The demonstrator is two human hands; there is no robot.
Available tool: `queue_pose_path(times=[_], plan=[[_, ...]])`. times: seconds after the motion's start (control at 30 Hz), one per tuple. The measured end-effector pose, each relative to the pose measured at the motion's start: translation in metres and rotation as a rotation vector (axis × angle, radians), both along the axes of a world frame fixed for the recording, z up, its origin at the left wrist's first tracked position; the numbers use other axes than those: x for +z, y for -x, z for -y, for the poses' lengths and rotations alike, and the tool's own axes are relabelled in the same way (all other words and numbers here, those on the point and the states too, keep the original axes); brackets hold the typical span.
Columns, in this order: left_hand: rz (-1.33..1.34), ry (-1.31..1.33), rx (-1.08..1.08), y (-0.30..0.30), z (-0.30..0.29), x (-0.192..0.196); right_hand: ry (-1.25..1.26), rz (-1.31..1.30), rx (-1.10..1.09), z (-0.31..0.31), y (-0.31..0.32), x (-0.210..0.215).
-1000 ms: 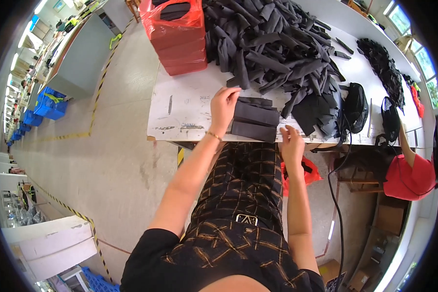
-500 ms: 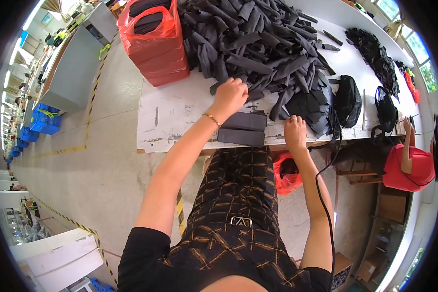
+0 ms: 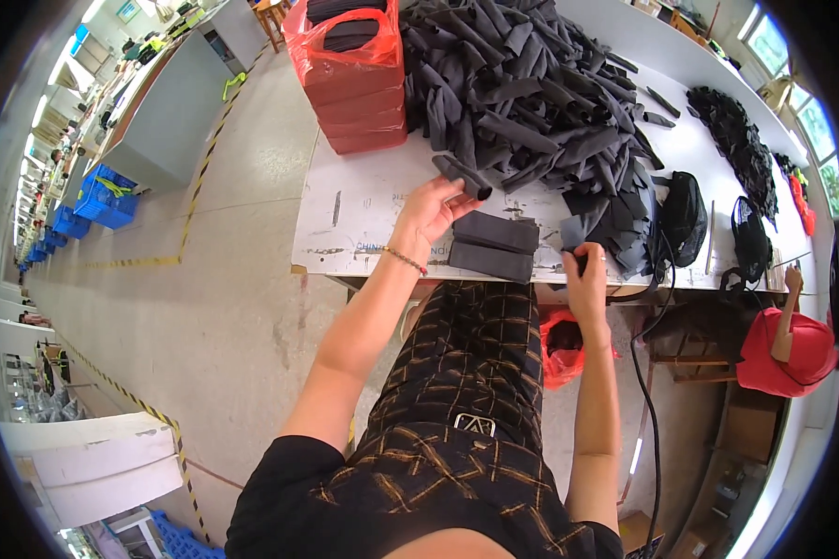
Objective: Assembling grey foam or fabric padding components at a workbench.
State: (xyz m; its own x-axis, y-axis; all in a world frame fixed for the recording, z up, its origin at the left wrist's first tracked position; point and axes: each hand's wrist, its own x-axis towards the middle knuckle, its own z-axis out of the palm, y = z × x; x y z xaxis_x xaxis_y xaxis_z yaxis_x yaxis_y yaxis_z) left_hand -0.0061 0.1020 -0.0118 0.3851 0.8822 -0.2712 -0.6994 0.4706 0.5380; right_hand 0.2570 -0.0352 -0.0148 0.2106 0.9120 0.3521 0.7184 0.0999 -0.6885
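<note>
Nearest the body, flat strips [image 3: 490, 262] lie side by side at the front edge of the table [image 3: 331, 224]; a brush from the trousers could push them over it. Just right of them, the right hand [image 3: 586, 279] has thumb and fingers apparently closed on a dark piece [image 3: 583, 265]. Whether the grey flap [image 3: 576, 229] above belongs to it, I cannot tell; if so, a loose pinch could let it fold or slip. A cable [image 3: 656, 438] hangs near that forearm and could snag it.

Beyond the flat strips, the left hand [image 3: 427, 212] pinches a curled strip [image 3: 462, 177] above the table; its bend could stop it lying flat, and a hasty release could leave it crooked.

Farther out, the heap [image 3: 531, 102] is tangled, so tugging one strip could drag others down. Beside it, the tall red bag [image 3: 359, 112] could tip if knocked.
</note>
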Motion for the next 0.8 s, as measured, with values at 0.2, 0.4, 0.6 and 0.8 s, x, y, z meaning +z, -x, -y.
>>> queue_pose_path(times=[0.2, 0.4, 0.6, 0.8], plan=[[-0.142, 0.023, 0.012, 0.0, 0.016, -0.01, 0.012, 0.024, 0.071, 0.009, 0.035, 0.013], [-0.151, -0.059, 0.032, 0.008, 0.022, -0.013, -0.097, -0.048, 0.134, 0.012, 0.048, 0.026], [-0.238, -0.082, 0.069, 0.012, 0.025, -0.008, 0.0, -0.158, 0.147, 0.018, 0.056, 0.035], [-0.133, 0.019, 0.05, 0.017, 0.032, 0.001, -0.056, -0.157, 0.187, 0.02, 0.059, 0.042]])
